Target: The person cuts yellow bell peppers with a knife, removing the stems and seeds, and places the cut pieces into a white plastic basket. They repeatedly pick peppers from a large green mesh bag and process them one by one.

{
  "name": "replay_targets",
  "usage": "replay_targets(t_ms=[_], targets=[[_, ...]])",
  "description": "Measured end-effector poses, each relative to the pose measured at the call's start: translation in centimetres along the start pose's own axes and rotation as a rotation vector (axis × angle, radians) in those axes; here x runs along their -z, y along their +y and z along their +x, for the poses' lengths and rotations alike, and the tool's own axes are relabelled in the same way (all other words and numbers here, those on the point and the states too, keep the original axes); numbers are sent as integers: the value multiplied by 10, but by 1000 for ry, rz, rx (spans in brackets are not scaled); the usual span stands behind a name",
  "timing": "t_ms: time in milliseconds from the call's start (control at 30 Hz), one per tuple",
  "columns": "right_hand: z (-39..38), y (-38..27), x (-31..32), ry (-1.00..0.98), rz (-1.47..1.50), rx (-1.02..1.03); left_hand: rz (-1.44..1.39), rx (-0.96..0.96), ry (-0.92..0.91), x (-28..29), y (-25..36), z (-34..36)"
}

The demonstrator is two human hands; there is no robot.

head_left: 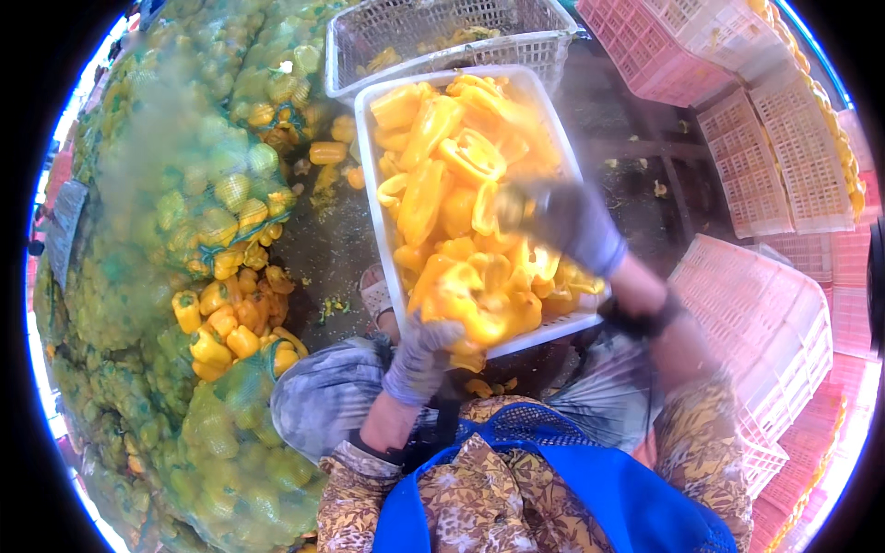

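A white plastic crate is heaped with yellow bell peppers, some cut or split open, between my knees. My left hand, in a pale purple-grey glove, grips a yellow pepper at the crate's near left. My right hand, gloved and smeared by motion, is over the right side of the heap; its fingers and anything in them cannot be made out.
Green mesh sacks of peppers fill the left, with loose peppers spilling beside them. A second, grey-white crate sits beyond mine. Pink crates line the right, with paler ones nearer. Scraps litter the dark floor.
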State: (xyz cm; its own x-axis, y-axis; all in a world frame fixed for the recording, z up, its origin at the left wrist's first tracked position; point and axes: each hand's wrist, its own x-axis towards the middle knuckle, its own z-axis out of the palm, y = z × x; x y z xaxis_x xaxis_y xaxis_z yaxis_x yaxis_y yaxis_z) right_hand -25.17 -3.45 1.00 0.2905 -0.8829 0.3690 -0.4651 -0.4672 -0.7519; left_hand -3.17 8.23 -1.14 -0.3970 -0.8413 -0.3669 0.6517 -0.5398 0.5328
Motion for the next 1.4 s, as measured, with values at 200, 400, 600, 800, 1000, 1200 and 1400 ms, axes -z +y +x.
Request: replay_targets(t_ms=[200,400,600,800,1000,1200,1400], targets=[[99,-15,53,362,603,-339,90,-265,63,4,19,1],[5,-6,8,-177,-249,-342,470,-448,90,6,23,6],[-7,-21,-11,-164,-239,-401,482,-446,151,-1,28,-1],[-33,-75,1,-286,-187,-57,832,-537,253,-7,30,5],[-28,-77,16,-245,-358,168,1339,-637,160,-32,59,22],[18,-68,36,-234,-418,267,1235,-482,-6,-65,99,46],[85,-38,45,-184,-459,436,1224,-396,-68,-84,147,79]])
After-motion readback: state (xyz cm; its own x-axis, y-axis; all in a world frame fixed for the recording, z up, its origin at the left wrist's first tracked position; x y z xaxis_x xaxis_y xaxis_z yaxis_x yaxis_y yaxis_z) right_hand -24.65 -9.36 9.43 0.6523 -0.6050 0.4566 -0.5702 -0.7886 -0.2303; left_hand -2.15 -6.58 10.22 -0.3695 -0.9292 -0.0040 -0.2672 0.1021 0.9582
